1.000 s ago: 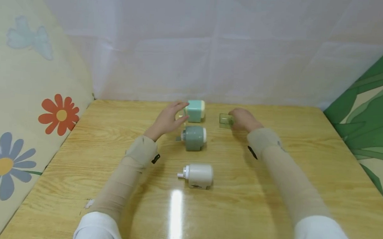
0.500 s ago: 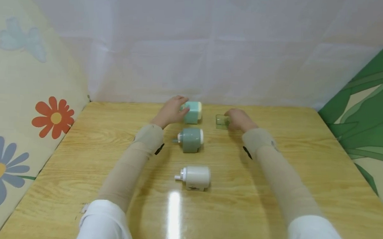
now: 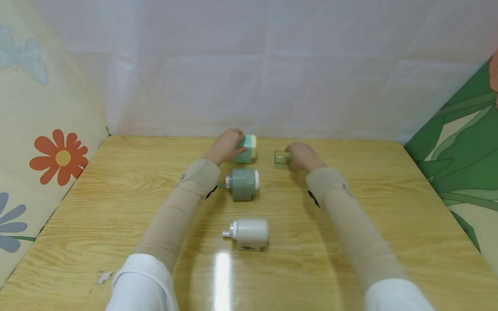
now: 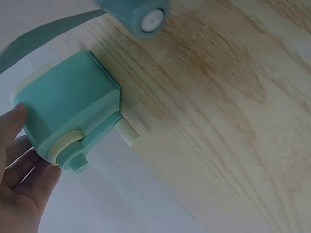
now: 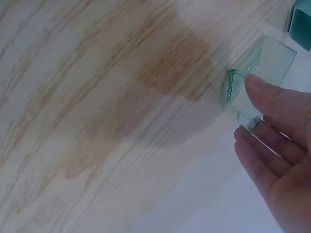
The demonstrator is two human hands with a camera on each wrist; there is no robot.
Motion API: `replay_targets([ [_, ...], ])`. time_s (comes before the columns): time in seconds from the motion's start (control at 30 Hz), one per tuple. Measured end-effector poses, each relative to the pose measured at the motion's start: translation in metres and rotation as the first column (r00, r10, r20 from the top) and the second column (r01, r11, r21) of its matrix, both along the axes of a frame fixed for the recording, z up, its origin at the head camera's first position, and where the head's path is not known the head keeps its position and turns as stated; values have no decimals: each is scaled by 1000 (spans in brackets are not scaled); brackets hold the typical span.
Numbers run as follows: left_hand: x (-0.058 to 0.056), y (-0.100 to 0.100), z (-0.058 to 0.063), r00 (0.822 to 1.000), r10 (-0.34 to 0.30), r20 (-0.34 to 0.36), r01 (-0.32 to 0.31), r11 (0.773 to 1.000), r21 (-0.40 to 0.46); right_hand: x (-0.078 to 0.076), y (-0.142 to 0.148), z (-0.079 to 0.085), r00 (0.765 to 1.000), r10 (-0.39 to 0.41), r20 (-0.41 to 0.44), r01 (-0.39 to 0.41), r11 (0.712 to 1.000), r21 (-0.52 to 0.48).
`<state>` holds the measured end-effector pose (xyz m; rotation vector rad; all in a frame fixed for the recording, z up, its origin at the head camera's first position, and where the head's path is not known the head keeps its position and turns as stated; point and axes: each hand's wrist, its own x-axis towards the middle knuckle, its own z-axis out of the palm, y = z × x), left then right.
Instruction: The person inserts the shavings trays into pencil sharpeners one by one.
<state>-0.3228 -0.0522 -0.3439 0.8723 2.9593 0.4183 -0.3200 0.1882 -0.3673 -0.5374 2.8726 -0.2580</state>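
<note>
At the table's far edge stands a mint-green pencil sharpener (image 3: 247,149) (image 4: 68,114) with a cream end. My left hand (image 3: 232,145) (image 4: 26,145) grips it from the left, thumb on its side and fingers curled under it. A little to its right lies a small clear green drawer (image 3: 280,157) (image 5: 260,77). My right hand (image 3: 293,156) (image 5: 252,107) pinches the drawer, thumb on its top edge and fingers beneath. The drawer's open end points at the mint sharpener.
A grey-green sharpener (image 3: 242,184) (image 4: 141,12) lies just in front of the mint one. A white sharpener (image 3: 248,233) lies nearer me. The wooden table (image 3: 375,192) is walled by a white sheet behind and patterned panels at both sides.
My left hand has moved forward and closed round the mint sharpener. The right hand has stayed on the clear drawer. The head view has shifted slightly.
</note>
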Motion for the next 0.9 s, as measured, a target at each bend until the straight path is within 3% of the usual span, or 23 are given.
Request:
replay_targets([
  [0.47,2,4,-2,992,-21,-123,18,1000,-21,2,-2,6,1000,-12,0,12,1000,-21],
  [0.9,7,2,2,990,-19,-139,13,999,-42,1,-13,10,1000,28,-11,-28,998,-54],
])
